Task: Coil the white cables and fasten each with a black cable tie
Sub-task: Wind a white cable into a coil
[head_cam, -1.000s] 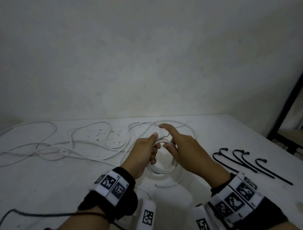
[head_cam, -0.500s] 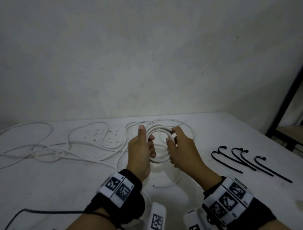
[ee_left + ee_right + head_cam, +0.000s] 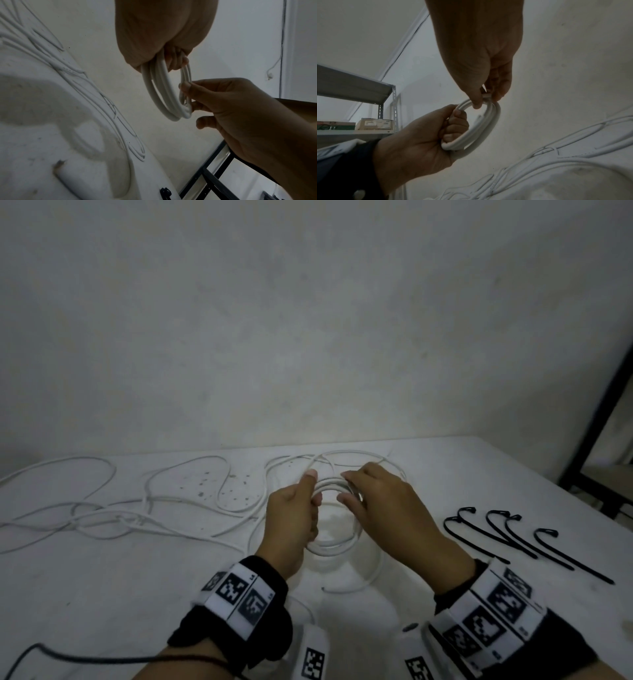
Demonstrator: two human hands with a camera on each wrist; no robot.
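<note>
A small coil of white cable (image 3: pixel 329 550) hangs just above the white table (image 3: pixel 462 474), held between both hands. My left hand (image 3: pixel 310 501) grips the coil's left side, fingers curled through it and thumb on top. The left wrist view shows the coil (image 3: pixel 163 97) hanging from that fist. My right hand (image 3: pixel 346 489) pinches the coil's far right part between thumb and fingertips, as the right wrist view shows on the coil (image 3: pixel 489 125). A loose tail of the cable (image 3: pixel 363 582) curves on the table below. Several black cable ties (image 3: pixel 513 539) lie to the right.
More loose white cables (image 3: pixel 137 508) sprawl over the table's left and far side. A thin black wire (image 3: pixel 68 657) crosses the near left corner. A black frame (image 3: pixel 603 446) stands past the table's right edge. A metal shelf (image 3: pixel 351 86) with boxes shows in the right wrist view.
My right index finger has come off the coil's top, and that hand now pinches the coil's right side. The coil stays in my left hand, about where it was.
</note>
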